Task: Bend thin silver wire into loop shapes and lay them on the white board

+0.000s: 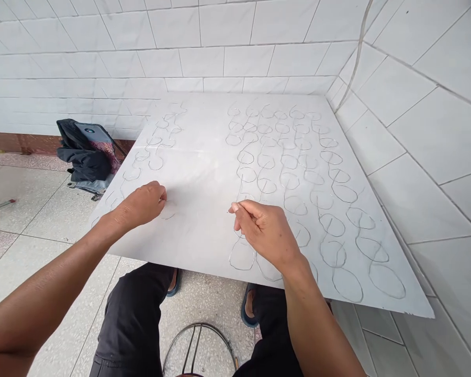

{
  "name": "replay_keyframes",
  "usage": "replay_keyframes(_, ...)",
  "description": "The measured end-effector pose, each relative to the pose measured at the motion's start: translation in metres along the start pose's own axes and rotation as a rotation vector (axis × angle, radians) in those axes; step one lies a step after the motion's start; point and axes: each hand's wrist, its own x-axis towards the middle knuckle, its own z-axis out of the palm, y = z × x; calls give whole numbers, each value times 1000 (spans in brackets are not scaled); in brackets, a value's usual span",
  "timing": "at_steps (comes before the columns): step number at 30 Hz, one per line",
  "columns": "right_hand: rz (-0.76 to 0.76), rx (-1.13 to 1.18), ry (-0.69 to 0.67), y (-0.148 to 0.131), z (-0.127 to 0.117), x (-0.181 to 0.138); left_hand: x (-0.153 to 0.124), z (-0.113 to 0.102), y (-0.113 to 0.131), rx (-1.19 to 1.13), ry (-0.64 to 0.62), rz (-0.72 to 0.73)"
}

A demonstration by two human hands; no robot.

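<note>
A white board (pixel 204 157) lies flat in front of me, covered with several thin wire loops (pixel 294 180) in rows on its right half and a few more loops (pixel 155 152) along its left edge. My left hand (pixel 143 203) rests on the board near its front left, fingers curled together over a faint wire piece (pixel 168 213). My right hand (pixel 265 230) hovers at the front middle, thumb and forefinger pinched on the end of a thin wire, beside the nearest loops.
White tiled walls close in behind and to the right. A pile of dark clothes and a bag (pixel 88 154) lies on the floor at left. A round wire frame (pixel 199 345) sits between my knees below the board.
</note>
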Motion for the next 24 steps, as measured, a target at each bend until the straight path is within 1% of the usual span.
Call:
replay_keyframes(3,-5,-1,-53,-1,10,3,-5,5,0,-72,54,-28)
replay_keyframes(6,-24,-30,-65,-3,17,6,-15,7,4,-188,99,-86)
replay_keyframes(9,-46,-75,-41,-7,20,7,-23,8,15,-357,133,-143)
replay_keyframes(11,-57,-92,11,-8,21,7,-26,10,26,-475,174,-164)
replay_keyframes(14,-69,-119,119,-4,23,8,-25,12,45,-617,231,-143)
replay_keyframes(16,-59,-154,178,0,25,10,-25,11,57,-687,236,-107)
replay_keyframes(18,-39,-182,202,4,25,12,-24,9,65,-738,236,-72)
replay_keyframes(21,11,-151,157,7,25,15,-25,7,69,-803,248,-46)
replay_keyframes(24,32,-98,100,6,24,15,-27,8,65,-849,253,-51)
